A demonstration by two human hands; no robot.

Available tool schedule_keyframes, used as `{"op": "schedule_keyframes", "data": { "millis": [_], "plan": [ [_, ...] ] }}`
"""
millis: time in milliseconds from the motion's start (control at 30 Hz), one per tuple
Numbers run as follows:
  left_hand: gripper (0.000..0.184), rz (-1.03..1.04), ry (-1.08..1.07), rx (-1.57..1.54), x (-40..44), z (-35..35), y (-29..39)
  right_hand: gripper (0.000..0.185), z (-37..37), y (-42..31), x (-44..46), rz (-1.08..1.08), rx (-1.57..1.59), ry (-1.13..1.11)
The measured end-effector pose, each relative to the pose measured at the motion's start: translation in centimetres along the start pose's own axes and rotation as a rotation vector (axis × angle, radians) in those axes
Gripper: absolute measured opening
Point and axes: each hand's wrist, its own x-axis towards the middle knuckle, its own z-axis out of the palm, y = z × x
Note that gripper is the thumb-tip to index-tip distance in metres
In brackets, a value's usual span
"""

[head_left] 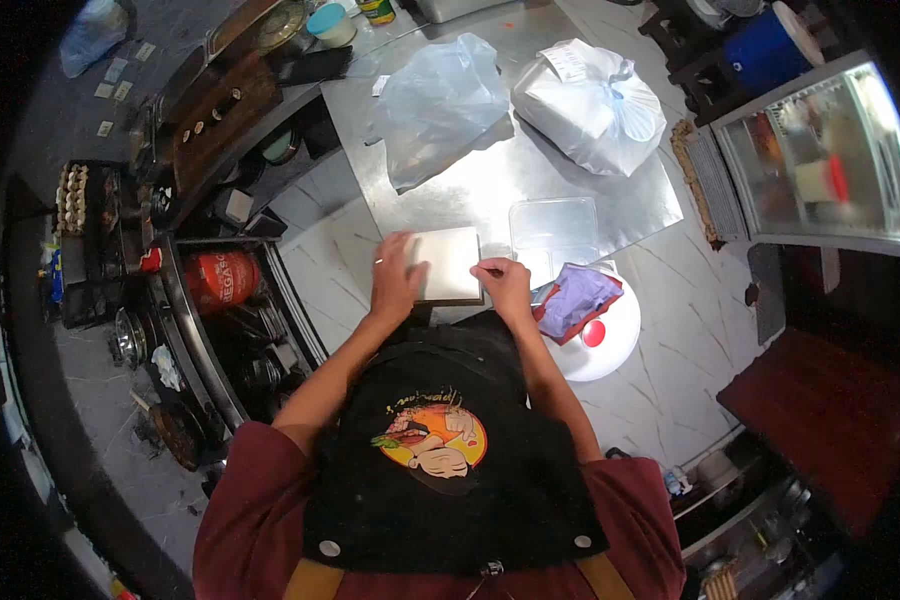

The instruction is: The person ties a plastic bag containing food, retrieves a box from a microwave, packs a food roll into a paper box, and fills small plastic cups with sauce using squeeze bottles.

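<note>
In the head view, a white square block (450,262), flat-topped and matte, lies at the near edge of the smooth steel counter (630,200). The left hand (395,275) rests on its left side, fingers spread; the right hand (504,283) has thumb and finger together at its right edge, pinching what I cannot tell. Bare steel separates block and crinkled plastic bag (445,105).

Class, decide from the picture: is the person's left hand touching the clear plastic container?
Apart: the head view shows the white square item lying between the left hand and the clear plastic container.
</note>
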Motion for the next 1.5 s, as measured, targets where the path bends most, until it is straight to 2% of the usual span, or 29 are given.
{"op": "schedule_keyframes", "data": {
  "millis": [33,133,233,333,433,567,833,1033,1133,1233,1333,1433,1500],
  "plan": [
    [0.077,-0.210,0.113,-0.126,-1.0,-0.3,-0.1,0.025,-0.1,0.0,0.0,0.005,-0.023,0.001],
    [0.059,-0.565,0.142,-0.280,-2.9,-0.8,-1.2,0.025,-0.2,-0.4,0.0,-0.021,-0.039,0.003],
    [0.047,-0.557,0.131,-0.500,-4.0,0.8,-3.3,0.024,0.0,-0.5,0.2,-0.012,-0.040,0.009],
    [0.038,-0.442,0.204,-0.522,-4.3,1.2,-3.1,0.024,-0.1,-0.1,0.5,0.028,-0.043,-0.019],
    [0.037,-0.387,0.201,-0.499,-4.4,1.0,-2.9,0.027,-0.1,0.6,1.1,0.101,-0.020,-0.070],
    [0.038,-0.439,0.221,-0.461,-4.5,0.5,-2.0,0.031,0.1,2.6,2.2,0.155,0.155,-0.205],
    [0.038,-0.505,0.154,-0.442,-4.5,-0.4,-2.3,0.032,-0.3,1.9,2.3,0.204,0.123,-0.242],
    [0.024,-0.630,-0.040,-0.616,-5.0,-1.1,-3.0,0.034,-0.3,0.6,2.3,0.099,-0.125,-0.139],
    [0.032,-0.670,-0.097,-0.890,-5.7,0.8,-5.4,0.035,-0.3,0.8,2.3,0.067,-0.174,-0.117],
    [0.032,-0.741,-0.222,-0.991,-6.5,1.7,-6.2,0.034,-0.8,0.6,2.2,0.118,-0.160,-0.151],
    [0.029,-0.861,-0.248,-1.033,-6.2,-0.4,-3.7,0.032,-1.3,0.8,1.9,0.188,-0.113,-0.205],
    [0.035,-0.818,-0.488,-0.972,-7.3,1.0,-6.5,0.030,-1.7,-0.1,1.1,0.131,-0.164,-0.188],
    [0.035,-0.789,-0.531,-0.944,-8.1,1.2,-6.7,0.030,-1.5,-0.9,0.6,0.090,-0.203,-0.164]
  ]
}}
